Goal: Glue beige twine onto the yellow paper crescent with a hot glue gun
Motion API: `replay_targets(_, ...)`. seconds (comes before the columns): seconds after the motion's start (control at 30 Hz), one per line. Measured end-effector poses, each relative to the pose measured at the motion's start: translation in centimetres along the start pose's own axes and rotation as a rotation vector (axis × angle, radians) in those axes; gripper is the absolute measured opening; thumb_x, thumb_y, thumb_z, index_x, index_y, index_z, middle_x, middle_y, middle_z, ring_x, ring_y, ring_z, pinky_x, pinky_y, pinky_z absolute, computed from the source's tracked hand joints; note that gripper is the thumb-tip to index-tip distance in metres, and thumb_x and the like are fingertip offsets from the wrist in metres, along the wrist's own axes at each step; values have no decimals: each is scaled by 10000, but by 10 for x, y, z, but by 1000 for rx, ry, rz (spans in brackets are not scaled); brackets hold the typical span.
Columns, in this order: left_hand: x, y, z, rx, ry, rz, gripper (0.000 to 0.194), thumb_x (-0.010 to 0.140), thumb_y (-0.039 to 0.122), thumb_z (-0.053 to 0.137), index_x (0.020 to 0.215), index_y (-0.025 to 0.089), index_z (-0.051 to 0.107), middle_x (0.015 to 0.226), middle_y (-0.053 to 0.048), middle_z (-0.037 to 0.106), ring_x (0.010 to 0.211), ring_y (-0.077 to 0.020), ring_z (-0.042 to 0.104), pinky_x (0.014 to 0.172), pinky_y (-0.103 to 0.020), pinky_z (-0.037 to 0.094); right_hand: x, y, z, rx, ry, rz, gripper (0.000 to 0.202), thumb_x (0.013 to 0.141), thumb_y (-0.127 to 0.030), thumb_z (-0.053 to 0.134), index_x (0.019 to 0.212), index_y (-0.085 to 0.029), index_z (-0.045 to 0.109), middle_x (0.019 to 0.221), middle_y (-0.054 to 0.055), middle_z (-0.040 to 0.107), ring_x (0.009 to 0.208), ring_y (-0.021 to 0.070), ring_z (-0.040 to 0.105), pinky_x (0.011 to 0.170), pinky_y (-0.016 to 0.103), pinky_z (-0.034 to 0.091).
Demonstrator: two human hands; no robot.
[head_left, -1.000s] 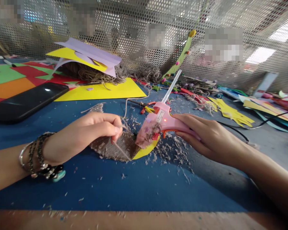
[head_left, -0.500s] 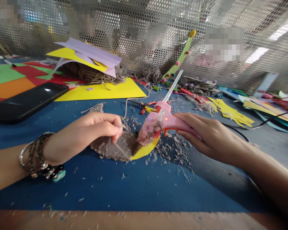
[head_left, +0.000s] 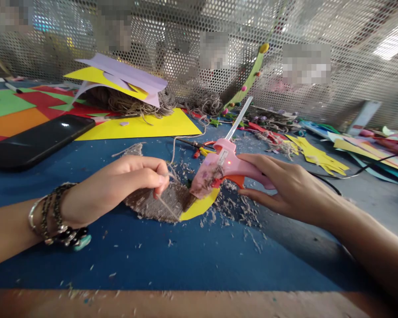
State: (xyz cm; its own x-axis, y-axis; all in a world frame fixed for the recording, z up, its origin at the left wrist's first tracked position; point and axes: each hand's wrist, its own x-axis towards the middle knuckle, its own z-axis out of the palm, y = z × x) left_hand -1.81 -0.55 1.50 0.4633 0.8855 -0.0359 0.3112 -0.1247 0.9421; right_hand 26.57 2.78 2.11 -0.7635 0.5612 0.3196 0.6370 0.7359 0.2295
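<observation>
A grey-beige yarn strand is pinched between the fingers of my left hand and runs down to the edge of a yellow paper shape. Much of that shape is covered with yarn, and its right end is bare yellow. My right hand grips the handle of a pink hot glue gun, with a finger by its orange trigger. The gun's nozzle points down at the border between yarn and bare paper; its tip is hard to make out. A clear glue stick sticks out of its back.
A black phone lies at the left. Behind are a yarn bundle under paper sheets, scissors, a yellow paper sheet and a perforated metal screen. Yarn clippings litter the table; a black cable runs right.
The glue gun's orange trigger now stands further out, and the lower fingers of my right hand have loosened from the handle. My left hand holds still with the yarn.
</observation>
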Motion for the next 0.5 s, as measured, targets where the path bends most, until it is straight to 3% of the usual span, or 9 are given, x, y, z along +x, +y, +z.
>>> replay_targets(0.5,-1,2,0,1,-6,-5,232,741,340,424,573,179,429,569,36,388,530,-93,335,480,-219,263,0,3,-1,-38,-45,-47,365,870,-327,359,1154,-101,394,1030,171,590,803,224,615,602,316,499)
